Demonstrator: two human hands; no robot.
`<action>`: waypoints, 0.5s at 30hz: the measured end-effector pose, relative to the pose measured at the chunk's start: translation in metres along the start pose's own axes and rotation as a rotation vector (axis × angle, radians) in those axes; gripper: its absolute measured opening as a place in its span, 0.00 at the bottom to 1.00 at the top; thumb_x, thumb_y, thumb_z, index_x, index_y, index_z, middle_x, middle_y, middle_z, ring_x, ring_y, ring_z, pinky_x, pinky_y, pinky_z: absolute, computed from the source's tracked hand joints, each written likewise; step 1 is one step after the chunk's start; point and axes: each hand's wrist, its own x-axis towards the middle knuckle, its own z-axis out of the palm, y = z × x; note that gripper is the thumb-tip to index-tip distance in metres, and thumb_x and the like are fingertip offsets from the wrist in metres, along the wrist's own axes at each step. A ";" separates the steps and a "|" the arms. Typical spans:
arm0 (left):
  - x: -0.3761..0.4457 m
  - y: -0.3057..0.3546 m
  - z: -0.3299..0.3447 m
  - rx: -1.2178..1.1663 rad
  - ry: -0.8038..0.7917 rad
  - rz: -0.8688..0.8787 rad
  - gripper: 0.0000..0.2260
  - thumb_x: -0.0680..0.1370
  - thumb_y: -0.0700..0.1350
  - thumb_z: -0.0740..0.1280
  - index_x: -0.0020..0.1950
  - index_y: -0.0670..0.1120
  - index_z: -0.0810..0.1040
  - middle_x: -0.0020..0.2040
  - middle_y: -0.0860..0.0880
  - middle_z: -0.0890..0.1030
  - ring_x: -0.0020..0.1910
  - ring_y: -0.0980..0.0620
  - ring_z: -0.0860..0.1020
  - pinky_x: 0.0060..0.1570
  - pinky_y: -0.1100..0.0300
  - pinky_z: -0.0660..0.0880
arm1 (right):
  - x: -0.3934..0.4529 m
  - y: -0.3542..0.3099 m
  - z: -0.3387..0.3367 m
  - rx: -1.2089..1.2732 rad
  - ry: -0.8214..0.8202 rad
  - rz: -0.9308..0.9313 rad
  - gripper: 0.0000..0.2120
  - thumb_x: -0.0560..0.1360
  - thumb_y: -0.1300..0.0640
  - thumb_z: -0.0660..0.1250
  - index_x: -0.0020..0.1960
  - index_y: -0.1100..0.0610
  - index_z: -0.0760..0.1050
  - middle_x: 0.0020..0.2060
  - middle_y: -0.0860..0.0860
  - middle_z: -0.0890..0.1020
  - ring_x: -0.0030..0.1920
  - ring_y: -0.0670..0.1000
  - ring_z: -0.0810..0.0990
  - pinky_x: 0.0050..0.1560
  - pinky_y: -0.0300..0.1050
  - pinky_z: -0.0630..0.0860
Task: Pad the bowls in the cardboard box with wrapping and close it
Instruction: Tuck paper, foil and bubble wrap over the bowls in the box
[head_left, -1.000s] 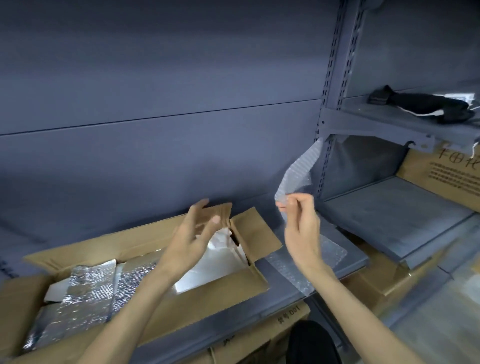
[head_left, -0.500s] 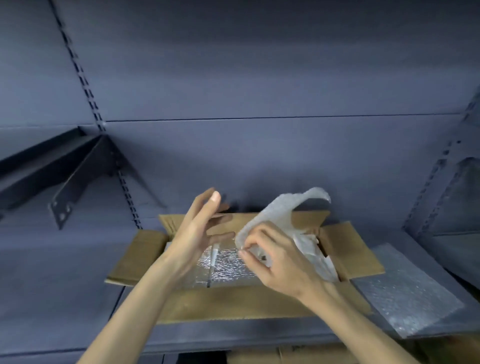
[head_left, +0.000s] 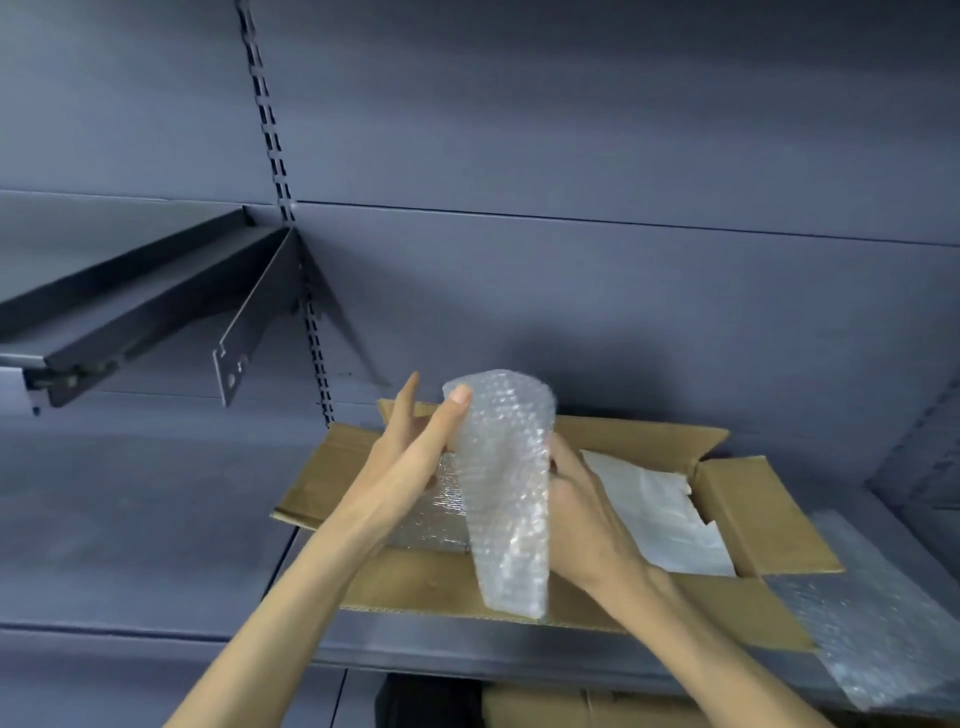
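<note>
At the far left of the frame we see a dark shelf (head_left: 130, 306) sticking out from the wall, high above the box and well apart from our arms. Under it the gray ledge (head_left: 156, 545) has lots of open room.

In the middle, our left hand (head_left: 415, 441) has its fingers straight, and they press flat on the side of the bubble wrap (head_left: 506, 488). Half a second ago this hand was held up alone, touching nothing, and the wrap was a loose floppy flap. Now the wrap stands folded into a tall bundle between both hands, so we think it is about ready to go into the box as padding.

Our right hand (head_left: 582, 514) grips the wrap from behind, with fingers curled on it.

The cardboard box (head_left: 753, 499) sits open below our hands, with all its flaps folded out. Inside we see silver lining (head_left: 436, 514) and white paper (head_left: 660, 514). We cannot see the bowls.

At the lower right, a spare bubble sheet (head_left: 883, 623) lies flat, touching the box's near flap and hanging over the ledge's edge, so it could slip.
</note>
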 end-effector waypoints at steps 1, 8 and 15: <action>-0.002 0.000 0.002 0.003 -0.030 -0.010 0.42 0.63 0.83 0.62 0.73 0.78 0.51 0.58 0.80 0.72 0.67 0.59 0.71 0.63 0.54 0.71 | 0.002 -0.006 -0.001 -0.049 0.033 -0.032 0.15 0.75 0.52 0.71 0.60 0.56 0.77 0.55 0.50 0.71 0.52 0.54 0.74 0.54 0.46 0.78; 0.017 -0.013 0.003 0.432 -0.014 0.000 0.47 0.72 0.55 0.76 0.80 0.58 0.47 0.68 0.47 0.76 0.66 0.44 0.76 0.60 0.55 0.72 | -0.001 -0.005 0.010 -0.024 0.337 -0.025 0.20 0.77 0.55 0.73 0.67 0.59 0.78 0.47 0.47 0.65 0.41 0.46 0.71 0.44 0.31 0.71; 0.044 -0.024 -0.014 0.690 0.203 0.262 0.43 0.74 0.48 0.78 0.80 0.55 0.53 0.37 0.50 0.81 0.40 0.44 0.81 0.42 0.49 0.76 | -0.022 0.032 0.004 0.142 0.267 0.126 0.13 0.77 0.59 0.72 0.59 0.47 0.78 0.48 0.41 0.70 0.48 0.42 0.78 0.47 0.36 0.78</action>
